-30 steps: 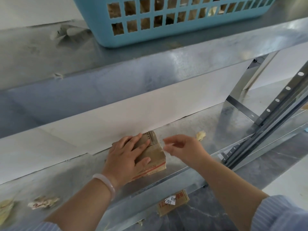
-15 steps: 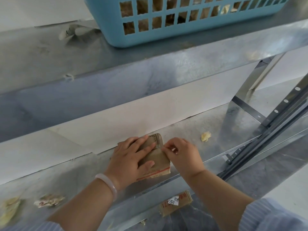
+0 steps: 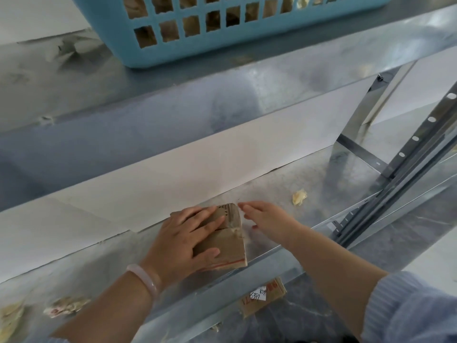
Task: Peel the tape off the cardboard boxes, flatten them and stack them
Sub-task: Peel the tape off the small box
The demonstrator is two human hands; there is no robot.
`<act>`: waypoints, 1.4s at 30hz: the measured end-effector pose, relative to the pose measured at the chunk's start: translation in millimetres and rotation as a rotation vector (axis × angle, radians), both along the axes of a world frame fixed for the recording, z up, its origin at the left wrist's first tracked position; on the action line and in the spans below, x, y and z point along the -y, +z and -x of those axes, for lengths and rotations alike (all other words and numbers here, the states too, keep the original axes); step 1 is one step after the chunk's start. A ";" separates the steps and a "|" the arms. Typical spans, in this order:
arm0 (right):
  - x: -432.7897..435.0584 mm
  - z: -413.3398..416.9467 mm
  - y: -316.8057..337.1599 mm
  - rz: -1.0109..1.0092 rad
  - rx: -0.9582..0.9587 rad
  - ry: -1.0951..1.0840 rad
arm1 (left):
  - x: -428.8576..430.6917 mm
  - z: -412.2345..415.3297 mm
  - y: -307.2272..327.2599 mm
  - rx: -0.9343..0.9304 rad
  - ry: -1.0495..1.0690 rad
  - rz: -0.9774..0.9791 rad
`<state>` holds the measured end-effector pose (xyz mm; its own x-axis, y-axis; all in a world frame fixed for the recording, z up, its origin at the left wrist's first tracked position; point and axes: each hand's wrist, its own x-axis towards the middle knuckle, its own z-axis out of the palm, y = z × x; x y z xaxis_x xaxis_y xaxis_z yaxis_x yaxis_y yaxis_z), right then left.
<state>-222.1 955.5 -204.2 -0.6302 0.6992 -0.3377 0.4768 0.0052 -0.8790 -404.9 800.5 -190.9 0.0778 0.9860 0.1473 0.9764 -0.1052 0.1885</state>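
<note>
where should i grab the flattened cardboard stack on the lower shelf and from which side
Take the flattened cardboard stack by its right edge, coming from the right: that edge is bare beside the right hand, while the left hand lies flat over its left half. Probably pinch top and underside.

The left hand (image 3: 183,241) rests on the flattened box stack (image 3: 228,245). Just right of the stack is the right hand (image 3: 267,217), with a tape wad (image 3: 299,197) farther right and a basket (image 3: 173,54) above and behind.

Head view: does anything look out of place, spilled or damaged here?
Yes. A brown cardboard piece with a white handwritten label lies on the dark floor below the grey metal shelf. Crumpled yellowish tape scraps litter the shelf, one toward the right, more at the left end.
</note>
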 end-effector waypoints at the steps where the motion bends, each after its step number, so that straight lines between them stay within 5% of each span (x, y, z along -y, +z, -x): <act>1: 0.7 5.1 -2.9 0.002 0.021 0.035 | -0.1 0.2 0.0 0.016 -0.001 -0.004; 10: -12.7 20.0 -7.5 0.180 -0.046 -0.165 | 0.1 1.4 -0.4 0.060 -0.003 -0.015; 22: -22.1 16.1 -10.7 -0.508 0.147 0.250 | -0.1 6.8 1.4 0.034 -0.089 0.002; 24: -23.1 17.5 -10.4 -0.454 0.168 0.224 | -0.5 7.6 0.6 0.029 -0.089 -0.003; 29: -29.1 11.9 0.1 0.131 0.039 -0.020 | 0.5 6.9 -2.9 0.019 -0.079 -0.027; 42: -24.4 14.2 36.1 0.281 0.264 0.018 | 3.9 6.8 5.2 -0.120 -0.045 0.003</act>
